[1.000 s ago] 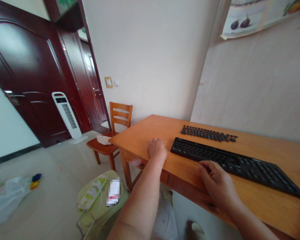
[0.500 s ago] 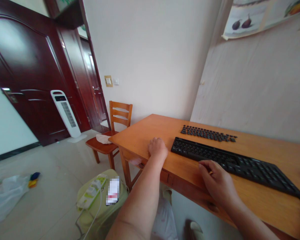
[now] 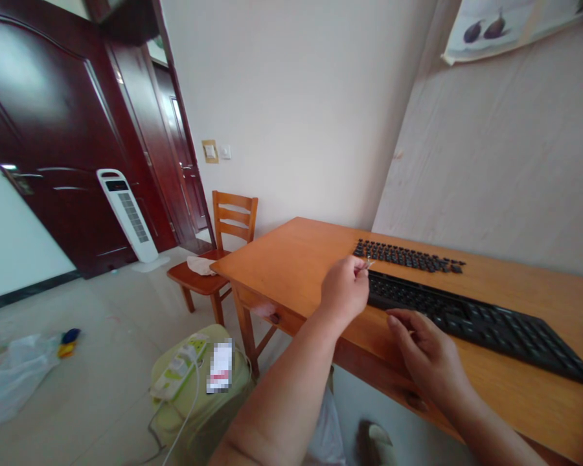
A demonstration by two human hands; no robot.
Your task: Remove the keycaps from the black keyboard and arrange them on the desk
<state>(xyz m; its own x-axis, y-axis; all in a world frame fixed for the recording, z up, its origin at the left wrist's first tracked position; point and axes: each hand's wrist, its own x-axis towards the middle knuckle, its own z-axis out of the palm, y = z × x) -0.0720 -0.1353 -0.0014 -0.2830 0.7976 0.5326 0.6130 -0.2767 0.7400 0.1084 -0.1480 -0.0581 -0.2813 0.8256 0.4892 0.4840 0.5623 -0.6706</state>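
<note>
My left hand (image 3: 346, 290) is closed, its thumb and forefinger pinching a small, thin, shiny tool (image 3: 368, 263) whose kind I cannot make out. It hovers at the left end of a black keyboard (image 3: 432, 303) and covers that corner. My right hand (image 3: 425, 343) lies by the table's front edge, just before the keyboard, with its fingers loosely bent and nothing visible in them. Behind the keyboard, loose black keycaps (image 3: 408, 256) lie in rows.
The wooden table (image 3: 291, 252) has its left corner near a wooden chair (image 3: 197, 275) with a pale cloth on the seat. Left of my legs, a yellow-green stool (image 3: 214, 340) holds a power strip (image 3: 177, 372) and a phone (image 3: 220, 369). A white tower fan (image 3: 129, 213) stands by the door.
My left hand has moved right from the bare tabletop to the keyboard's left end, and a small shiny tool now shows at its fingertips. My right hand has stayed nearly in place.
</note>
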